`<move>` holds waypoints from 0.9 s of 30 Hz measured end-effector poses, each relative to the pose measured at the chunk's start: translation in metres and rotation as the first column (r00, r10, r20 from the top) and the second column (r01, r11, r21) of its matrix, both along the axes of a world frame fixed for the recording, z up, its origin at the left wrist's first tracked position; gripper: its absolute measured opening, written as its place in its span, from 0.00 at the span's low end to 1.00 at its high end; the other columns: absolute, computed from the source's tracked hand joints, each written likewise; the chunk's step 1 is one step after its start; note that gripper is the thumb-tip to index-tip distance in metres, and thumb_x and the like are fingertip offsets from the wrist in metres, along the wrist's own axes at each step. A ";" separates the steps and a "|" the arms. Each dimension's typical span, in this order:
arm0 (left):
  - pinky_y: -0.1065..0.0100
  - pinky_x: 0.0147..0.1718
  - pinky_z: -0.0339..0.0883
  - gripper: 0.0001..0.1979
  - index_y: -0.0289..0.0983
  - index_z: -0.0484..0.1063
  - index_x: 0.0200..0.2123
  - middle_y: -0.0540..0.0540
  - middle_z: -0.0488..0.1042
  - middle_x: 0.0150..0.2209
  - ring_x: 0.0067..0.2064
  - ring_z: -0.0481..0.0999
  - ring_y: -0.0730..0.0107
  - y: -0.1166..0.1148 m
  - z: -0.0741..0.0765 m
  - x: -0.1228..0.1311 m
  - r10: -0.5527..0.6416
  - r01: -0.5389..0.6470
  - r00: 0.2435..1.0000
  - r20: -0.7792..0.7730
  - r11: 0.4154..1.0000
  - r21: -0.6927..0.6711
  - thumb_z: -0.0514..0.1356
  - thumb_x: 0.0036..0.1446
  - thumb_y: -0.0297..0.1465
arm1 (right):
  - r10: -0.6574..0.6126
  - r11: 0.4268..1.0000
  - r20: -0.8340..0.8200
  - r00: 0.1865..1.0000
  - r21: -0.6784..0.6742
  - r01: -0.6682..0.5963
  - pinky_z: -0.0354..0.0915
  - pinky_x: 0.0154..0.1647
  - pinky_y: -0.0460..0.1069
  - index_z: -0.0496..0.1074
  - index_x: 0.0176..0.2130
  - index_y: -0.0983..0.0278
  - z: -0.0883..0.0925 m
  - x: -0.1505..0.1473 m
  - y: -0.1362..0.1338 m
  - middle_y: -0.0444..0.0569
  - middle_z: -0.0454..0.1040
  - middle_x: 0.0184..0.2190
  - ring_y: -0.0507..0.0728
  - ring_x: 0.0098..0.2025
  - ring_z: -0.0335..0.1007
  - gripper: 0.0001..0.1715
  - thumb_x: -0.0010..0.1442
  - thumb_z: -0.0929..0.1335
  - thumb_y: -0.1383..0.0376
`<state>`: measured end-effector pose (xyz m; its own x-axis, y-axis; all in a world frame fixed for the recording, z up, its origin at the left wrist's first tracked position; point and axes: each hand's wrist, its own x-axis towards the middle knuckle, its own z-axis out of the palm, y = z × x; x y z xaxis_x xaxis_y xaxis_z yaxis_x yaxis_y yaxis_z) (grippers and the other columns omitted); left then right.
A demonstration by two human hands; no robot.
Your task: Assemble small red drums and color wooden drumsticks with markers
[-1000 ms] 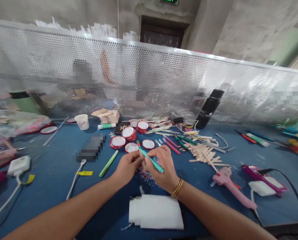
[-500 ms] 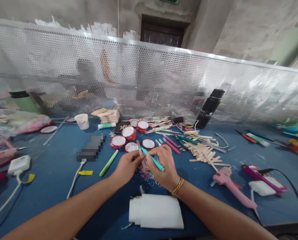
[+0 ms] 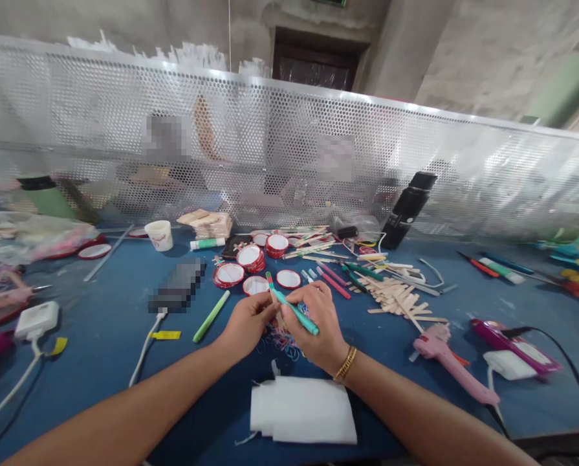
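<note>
Between finger and thumb, my left hand (image 3: 248,323) pinches a wooden stick (image 3: 270,285) that stands nearly upright, its upper end coloured green and red. My right hand (image 3: 321,323) is closed round a teal marker (image 3: 299,310), whose front end meets the stick near the coloured part. Under both hands lies a tangle of coloured thread (image 3: 286,343). Nearer to me is a folded white cloth (image 3: 313,411). A light green marker (image 3: 211,317) lies left of my left hand. Just beyond my hands are red-rimmed white discs (image 3: 288,279) and pink markers (image 3: 335,283).
Plain wooden sticks (image 3: 398,298) are heaped at the right, with a pink glue gun (image 3: 457,362) nearer. A black bottle (image 3: 408,210) leans by the perforated metal screen (image 3: 289,142). At the left are a paper cup (image 3: 160,235) and a cabled phone (image 3: 178,286).
The teal marker and my right hand have shifted very slightly against the stick. Behind the screen, blurred shapes have moved a little.
</note>
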<state>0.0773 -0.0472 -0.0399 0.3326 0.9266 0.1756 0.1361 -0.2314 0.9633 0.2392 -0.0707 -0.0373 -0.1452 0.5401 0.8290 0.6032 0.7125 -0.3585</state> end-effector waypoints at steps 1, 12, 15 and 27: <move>0.72 0.21 0.53 0.18 0.37 0.69 0.25 0.53 0.67 0.20 0.22 0.61 0.75 0.000 0.000 0.000 0.003 -0.003 1.000 -0.003 1.000 -0.002 0.59 0.56 0.45 | -0.001 1.000 0.003 1.000 -0.002 0.001 0.59 0.48 0.57 0.68 0.34 0.61 0.000 0.000 0.000 0.42 0.75 0.28 0.55 0.32 0.71 0.02 0.61 0.66 0.68; 0.72 0.22 0.54 0.17 0.36 0.69 0.25 0.53 0.67 0.20 0.22 0.61 0.75 0.001 0.000 -0.001 -0.005 0.005 1.000 0.006 1.000 0.008 0.59 0.56 0.45 | -0.017 1.000 0.005 1.000 -0.010 0.017 0.60 0.49 0.58 0.68 0.35 0.60 0.001 -0.001 0.000 0.43 0.75 0.29 0.55 0.33 0.72 0.02 0.61 0.66 0.68; 0.72 0.21 0.53 0.17 0.37 0.69 0.26 0.53 0.67 0.20 0.21 0.61 0.75 0.001 -0.001 -0.001 0.001 -0.001 1.000 -0.005 1.000 -0.008 0.59 0.57 0.45 | -0.030 1.000 -0.010 1.000 -0.001 0.030 0.60 0.48 0.58 0.68 0.34 0.60 0.002 0.000 0.000 0.43 0.75 0.29 0.55 0.33 0.71 0.02 0.61 0.66 0.68; 0.71 0.21 0.54 0.19 0.36 0.69 0.25 0.53 0.67 0.20 0.22 0.61 0.75 0.001 -0.002 -0.001 -0.002 0.002 1.000 0.003 1.000 -0.006 0.60 0.55 0.46 | -0.012 1.000 -0.005 1.000 0.010 0.012 0.60 0.47 0.58 0.68 0.34 0.60 0.001 0.001 0.000 0.43 0.75 0.29 0.55 0.33 0.71 0.02 0.61 0.66 0.68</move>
<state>0.0767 -0.0464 -0.0423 0.3344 0.9269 0.1707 0.1327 -0.2256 0.9652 0.2397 -0.0703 -0.0362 -0.1346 0.5337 0.8349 0.6103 0.7085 -0.3545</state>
